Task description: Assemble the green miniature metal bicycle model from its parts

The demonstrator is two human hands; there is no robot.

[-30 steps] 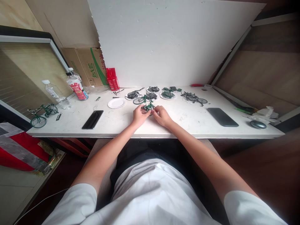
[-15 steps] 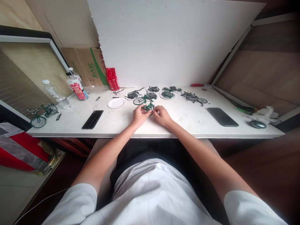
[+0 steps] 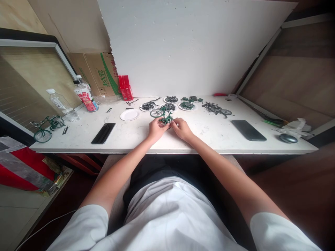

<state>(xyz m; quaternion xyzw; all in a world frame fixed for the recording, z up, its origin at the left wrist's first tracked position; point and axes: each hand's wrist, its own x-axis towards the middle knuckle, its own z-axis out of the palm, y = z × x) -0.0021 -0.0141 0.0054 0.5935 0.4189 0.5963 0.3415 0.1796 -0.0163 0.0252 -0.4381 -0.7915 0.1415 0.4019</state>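
Observation:
A green model bicycle (image 3: 164, 119) is held between my hands above the white table, its one visible wheel pointing away to the upper left. My left hand (image 3: 156, 129) is closed around its near left side. The fingers of my right hand (image 3: 181, 128) are pinched together at its near right part; any small piece between them is hidden. Just beyond stand paper plates with dark bicycle parts (image 3: 171, 99) and green parts (image 3: 187, 105). To the left lies a bare white paper plate (image 3: 130, 115).
A finished-looking green model bicycle (image 3: 47, 127) stands at the far left, near plastic bottles (image 3: 86, 99). Phones lie at left (image 3: 103, 133) and right (image 3: 248, 130). Loose black parts (image 3: 216, 109) lie at back right, a mouse (image 3: 288, 138) at far right, a red box (image 3: 126, 88) behind.
The model bicycle has shifted and turned slightly to the right in my grip. Both hands stay nearly where they were; the other things have not moved.

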